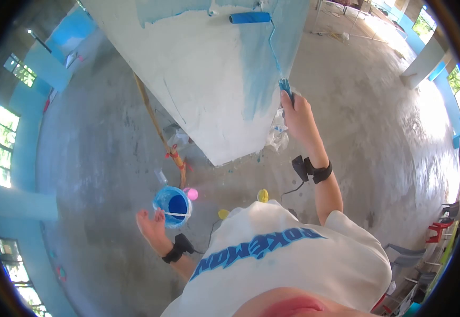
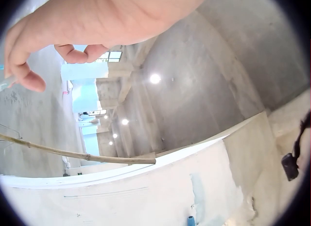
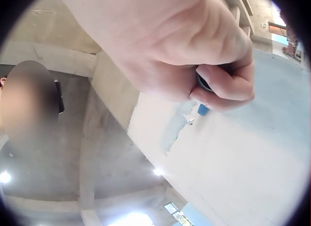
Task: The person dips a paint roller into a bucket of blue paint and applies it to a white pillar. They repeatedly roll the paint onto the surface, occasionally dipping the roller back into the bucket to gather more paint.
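Observation:
My right hand (image 1: 295,113) grips the blue handle of a paint roller (image 1: 249,18), raised against a white pillar (image 1: 203,79). The blue roller head lies against the pillar near its top, beside a patch of fresh blue paint (image 1: 264,68). In the right wrist view my fingers (image 3: 218,85) curl tight round the dark handle, and the roller head (image 3: 203,109) shows small beyond them. My left hand (image 1: 150,224) hangs low and holds nothing, just left of a blue paint bucket (image 1: 172,205) on the floor. In the left wrist view its fingers (image 2: 29,75) hang loosely curled.
A wooden pole (image 1: 158,129) leans against the pillar, also seen as a pole (image 2: 77,155) in the left wrist view. Crumpled plastic (image 1: 277,134) lies at the pillar's foot. A pink lid (image 1: 190,193) and yellow objects (image 1: 262,196) sit on the concrete floor (image 1: 378,132). Chairs (image 1: 441,224) stand at the right.

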